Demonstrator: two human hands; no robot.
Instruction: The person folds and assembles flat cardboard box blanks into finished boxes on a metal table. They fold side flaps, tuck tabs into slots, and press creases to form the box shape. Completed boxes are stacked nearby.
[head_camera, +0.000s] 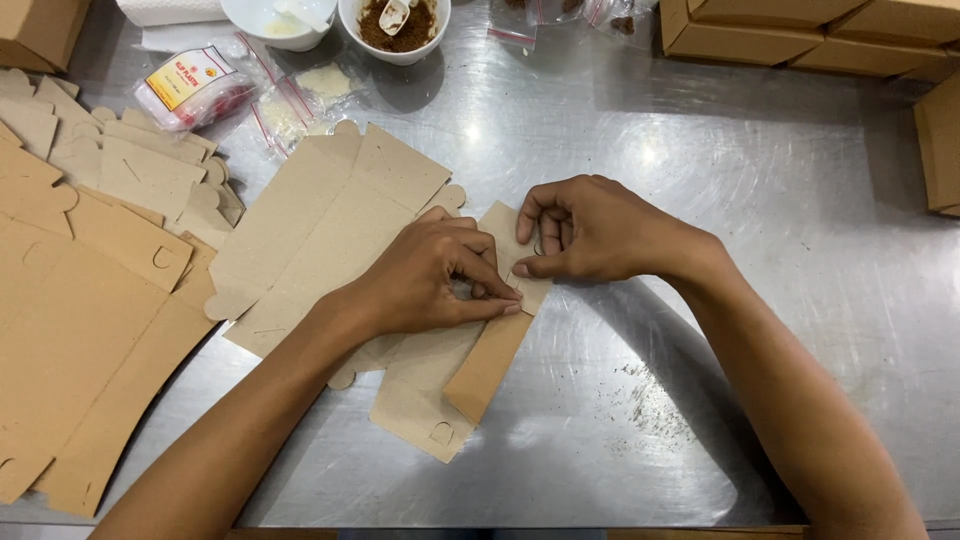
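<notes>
At table centre, left hand (425, 280) and right hand (590, 232) pinch the flat brown cardboard box blank (480, 370), mid-fold. Flat stack (90, 290) at 9 o'clock. Next probably needs crease pressure.

A flat brown cardboard carton blank (480, 340) is lying at the centre of the frame, partly folded, with both hands pressing on its upper end. More flat brown blanks (330, 220) are lying just left of it, overlapping. A larger heap of the same blanks (90, 270) is occupying the left edge of the frame. A small clear plastic packet with a yellow, red and white label (190, 88) is resting at upper left. Clear zip bags with red seal strips (300, 95) are lying beside it. Assembled brown cardboard boxes (800, 35) are standing stacked along the upper right, with one more box (40, 30) at the upper left corner.
</notes>
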